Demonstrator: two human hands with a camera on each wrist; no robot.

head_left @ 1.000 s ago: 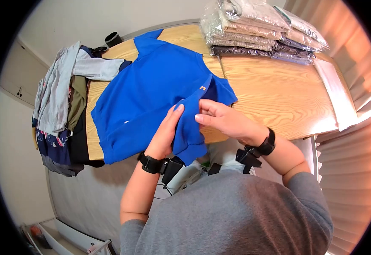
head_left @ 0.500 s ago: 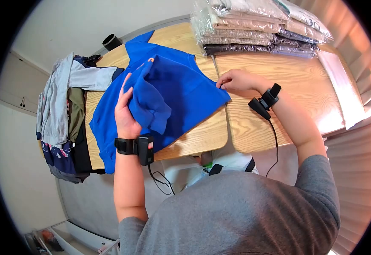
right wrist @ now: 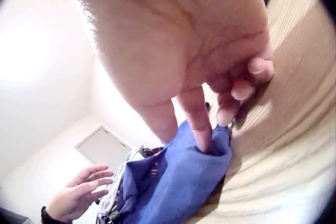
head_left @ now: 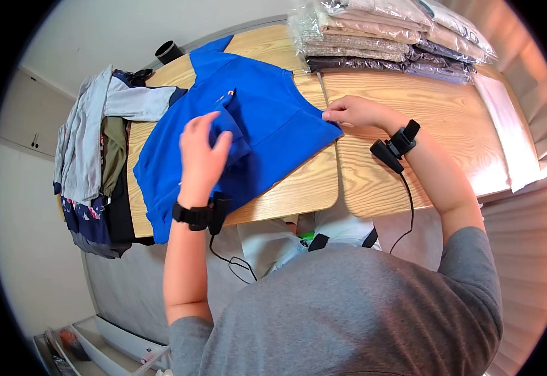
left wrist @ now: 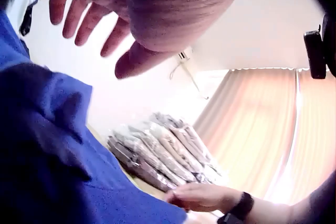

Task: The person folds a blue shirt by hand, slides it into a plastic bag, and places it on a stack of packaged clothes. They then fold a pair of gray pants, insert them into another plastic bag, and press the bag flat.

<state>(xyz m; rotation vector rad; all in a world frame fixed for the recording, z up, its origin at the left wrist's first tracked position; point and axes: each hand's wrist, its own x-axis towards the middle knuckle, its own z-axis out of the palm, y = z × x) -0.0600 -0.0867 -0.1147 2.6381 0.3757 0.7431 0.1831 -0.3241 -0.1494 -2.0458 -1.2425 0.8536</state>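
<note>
A blue sweatshirt (head_left: 254, 81) lies spread over the table, its sleeve (head_left: 240, 143) folded in across the body. Small orange lettering shows near that fold. My left hand (head_left: 201, 156) is raised over the sleeve, fingers spread and holding nothing. In the left wrist view the left palm (left wrist: 157, 14) and its loose fingers are apart from the blue cloth. At the sweatshirt's right-hand corner, my right hand (head_left: 362, 113) pinches the edge of the fabric. The right wrist view has its index finger (right wrist: 197, 116) pressed into the cloth, the other fingers curled near the wood.
Several plastic-wrapped folded garments (head_left: 373, 44) are stacked at the back right. A heap of clothes (head_left: 88, 150) hangs over the table's left end. A black cup (head_left: 168, 52) stands behind. A seam divides the wooden table (head_left: 411, 113), and a white strip (head_left: 505, 131) lies along its right side.
The sleeve was lifted between both hands, then carried left and laid over the body. My left hand has let go of it. The right hand moved out to the garment's right corner and stays there.
</note>
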